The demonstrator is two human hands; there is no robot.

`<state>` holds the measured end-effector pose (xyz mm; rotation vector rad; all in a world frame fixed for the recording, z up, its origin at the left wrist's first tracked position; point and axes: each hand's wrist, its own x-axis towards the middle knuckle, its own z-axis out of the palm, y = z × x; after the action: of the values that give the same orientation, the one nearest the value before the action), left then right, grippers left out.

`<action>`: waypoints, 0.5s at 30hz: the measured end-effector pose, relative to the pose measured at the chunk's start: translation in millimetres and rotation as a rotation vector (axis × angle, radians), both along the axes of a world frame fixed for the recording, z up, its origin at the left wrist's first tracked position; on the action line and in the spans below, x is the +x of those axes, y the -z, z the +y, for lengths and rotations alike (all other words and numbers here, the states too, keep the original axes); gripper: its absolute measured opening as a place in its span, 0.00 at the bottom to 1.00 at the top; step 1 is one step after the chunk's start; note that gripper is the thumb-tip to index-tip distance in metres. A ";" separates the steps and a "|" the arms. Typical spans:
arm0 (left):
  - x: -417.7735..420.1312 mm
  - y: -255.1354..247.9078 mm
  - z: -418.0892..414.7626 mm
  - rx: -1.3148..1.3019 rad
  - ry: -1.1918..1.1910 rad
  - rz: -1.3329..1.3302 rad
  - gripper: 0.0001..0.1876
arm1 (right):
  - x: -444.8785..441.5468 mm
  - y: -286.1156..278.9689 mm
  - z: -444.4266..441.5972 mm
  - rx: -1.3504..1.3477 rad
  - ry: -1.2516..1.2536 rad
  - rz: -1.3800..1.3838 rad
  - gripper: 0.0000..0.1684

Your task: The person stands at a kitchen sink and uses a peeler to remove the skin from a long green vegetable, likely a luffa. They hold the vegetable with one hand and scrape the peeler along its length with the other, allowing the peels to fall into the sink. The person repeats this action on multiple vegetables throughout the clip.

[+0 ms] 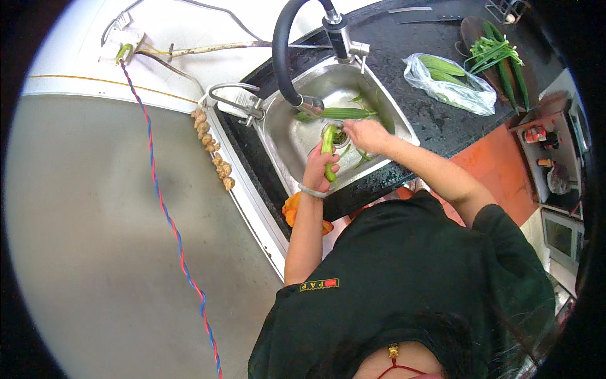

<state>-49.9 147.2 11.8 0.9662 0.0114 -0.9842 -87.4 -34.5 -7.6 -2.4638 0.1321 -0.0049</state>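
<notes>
My left hand (320, 166) is closed around a pale green, partly peeled luffa-like gourd (328, 147), held upright over the stainless steel sink (298, 147). Close by on the right is my right hand (365, 135), its fingers bent near the gourd's upper end; whether they hold a small tool or a peel is too small to tell. A darker ridged green gourd (348, 113) lies across the basin behind both hands, under the faucet head. Green peel strips (363, 157) lie in the basin, and more green scraps cover part of the drain (340, 137).
A black hose faucet (281, 57) arches over the sink, with a smaller metal tap (232, 90) at its left corner. On the dark counter sit a plastic bag of green gourds (450, 85), a cutting board with scallions (492, 52) and a knife (426, 19). An orange cloth (291, 208) hangs at the front.
</notes>
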 end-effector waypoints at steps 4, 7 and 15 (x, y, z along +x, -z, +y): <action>-4.0 -11.4 -6.4 -0.126 -0.006 0.104 0.25 | 9.3 45.9 -35.3 -0.014 0.167 0.091 0.18; 1.0 0.6 -5.1 -0.097 -0.070 0.126 0.25 | -1.6 40.0 -19.4 0.133 0.175 0.001 0.16; -0.2 3.0 -10.8 0.144 0.012 -0.064 0.28 | -8.9 3.7 7.0 -0.072 0.047 0.130 0.14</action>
<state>-50.1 136.4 8.8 1.1307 0.0232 -0.9728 -96.3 -27.5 -11.4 -2.5324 0.2504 0.1329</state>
